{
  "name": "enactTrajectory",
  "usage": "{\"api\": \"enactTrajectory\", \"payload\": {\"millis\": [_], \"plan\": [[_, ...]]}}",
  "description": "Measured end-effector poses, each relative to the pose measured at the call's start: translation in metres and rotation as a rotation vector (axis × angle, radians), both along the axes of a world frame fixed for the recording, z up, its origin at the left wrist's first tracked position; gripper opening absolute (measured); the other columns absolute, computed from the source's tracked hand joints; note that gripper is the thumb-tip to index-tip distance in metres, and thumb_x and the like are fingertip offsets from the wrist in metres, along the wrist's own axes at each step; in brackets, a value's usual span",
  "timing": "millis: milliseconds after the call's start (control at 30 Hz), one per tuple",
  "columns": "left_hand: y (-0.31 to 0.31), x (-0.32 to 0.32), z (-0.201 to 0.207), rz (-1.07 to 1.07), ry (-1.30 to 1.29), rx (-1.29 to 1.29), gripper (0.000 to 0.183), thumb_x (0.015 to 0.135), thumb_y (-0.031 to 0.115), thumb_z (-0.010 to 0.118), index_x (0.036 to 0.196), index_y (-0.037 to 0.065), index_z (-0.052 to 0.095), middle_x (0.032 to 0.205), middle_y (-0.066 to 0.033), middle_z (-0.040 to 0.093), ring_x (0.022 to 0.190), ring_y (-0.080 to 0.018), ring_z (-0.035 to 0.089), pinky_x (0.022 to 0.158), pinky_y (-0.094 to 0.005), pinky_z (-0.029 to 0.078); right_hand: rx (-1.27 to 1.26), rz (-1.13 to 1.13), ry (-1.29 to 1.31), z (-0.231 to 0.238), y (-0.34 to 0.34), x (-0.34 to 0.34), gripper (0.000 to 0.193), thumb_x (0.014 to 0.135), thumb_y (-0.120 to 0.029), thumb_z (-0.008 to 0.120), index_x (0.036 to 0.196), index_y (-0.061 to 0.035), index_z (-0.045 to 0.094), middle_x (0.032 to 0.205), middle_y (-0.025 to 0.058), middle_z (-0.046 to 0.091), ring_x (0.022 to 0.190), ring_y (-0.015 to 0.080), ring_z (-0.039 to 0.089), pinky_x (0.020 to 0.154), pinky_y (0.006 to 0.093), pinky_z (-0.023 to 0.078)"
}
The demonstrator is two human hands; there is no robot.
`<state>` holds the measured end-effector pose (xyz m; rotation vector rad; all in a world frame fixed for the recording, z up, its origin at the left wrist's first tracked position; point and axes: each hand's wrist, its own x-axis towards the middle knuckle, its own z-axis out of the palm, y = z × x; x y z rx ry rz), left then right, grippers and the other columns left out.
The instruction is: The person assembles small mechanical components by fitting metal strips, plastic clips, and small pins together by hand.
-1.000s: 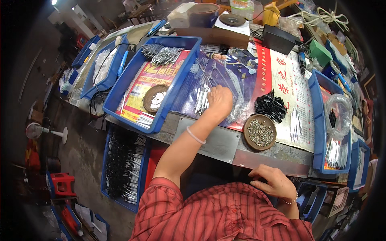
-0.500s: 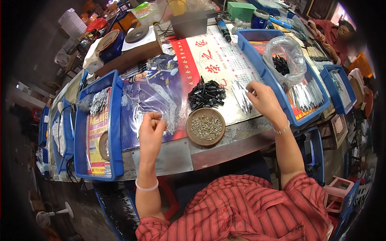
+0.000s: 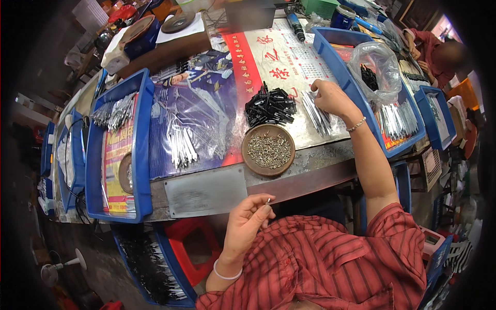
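My left hand (image 3: 249,225) is low over the table's front edge, close to my shirt. Its thumb and fingers pinch a small shiny metal piece (image 3: 268,201). My right hand (image 3: 335,99) reaches over the upper ends of a fan of thin silver strips (image 3: 316,118), fingertips drawn together; whatever they grip is too small or hidden to make out. Left of the strips lies a heap of black plastic parts (image 3: 269,106). In front of it sits a round brown dish (image 3: 247,164) of small metal pieces. Another bunch of silver strips (image 3: 182,147) rests on the plastic-covered poster.
Long blue trays (image 3: 146,155) (image 3: 345,85) flank the work area; the right one contains a clear plastic bag (image 3: 380,72) of black parts and more strips. A blue electric screwdriver (image 3: 295,26) lies at the back. A co-worker (image 3: 436,57) sits far right. A red stool (image 3: 181,237) stands below.
My left hand has come down and right, from above the poster to near my body. The right hand has shifted slightly up and left at the strips. The view has tilted.
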<state>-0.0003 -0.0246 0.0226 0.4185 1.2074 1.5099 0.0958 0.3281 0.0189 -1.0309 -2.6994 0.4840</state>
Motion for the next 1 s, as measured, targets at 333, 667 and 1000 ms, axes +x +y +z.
{"api": "enactTrajectory", "payload": {"millis": [333, 667, 1000], "plan": [[0.008, 0.018, -0.01, -0.104, -0.203, 0.074, 0.025, 0.093, 0.012, 0.051, 0.115, 0.0, 0.053, 0.08, -0.0015, 0.056, 0.061, -0.0023, 0.044, 0.056, -0.0152, 0.037, 0.126, 0.031, -0.105, -0.009, 0.003, -0.007, 0.024, 0.067, -0.003, 0.058, 0.089, 0.0047, 0.058, 0.075, 0.0194, 0.063, 0.074, 0.0334, 0.062, 0.068, 0.0391, 0.046], [0.017, 0.029, -0.014, -0.073, -0.372, 0.044, 0.019, 0.091, 0.009, 0.052, 0.106, -0.003, 0.056, 0.065, 0.0004, 0.049, 0.047, -0.0024, 0.036, 0.041, -0.0164, 0.028, -0.142, -0.152, 0.273, 0.027, -0.031, 0.02, 0.021, 0.071, -0.004, 0.062, 0.091, 0.0035, 0.062, 0.075, 0.0145, 0.063, 0.067, 0.0253, 0.061, 0.064, 0.0313, 0.048], [0.033, 0.019, -0.019, -0.1, -0.595, 0.08, 0.037, 0.094, 0.03, 0.051, 0.114, 0.0, 0.056, 0.068, 0.0032, 0.052, 0.046, 0.0003, 0.033, 0.041, -0.0157, 0.022, 0.129, 0.765, 0.644, 0.014, -0.212, 0.049, 0.034, 0.056, -0.009, 0.066, 0.09, -0.0041, 0.064, 0.087, 0.0084, 0.066, 0.074, 0.0254, 0.064, 0.066, 0.0353, 0.055]]}}
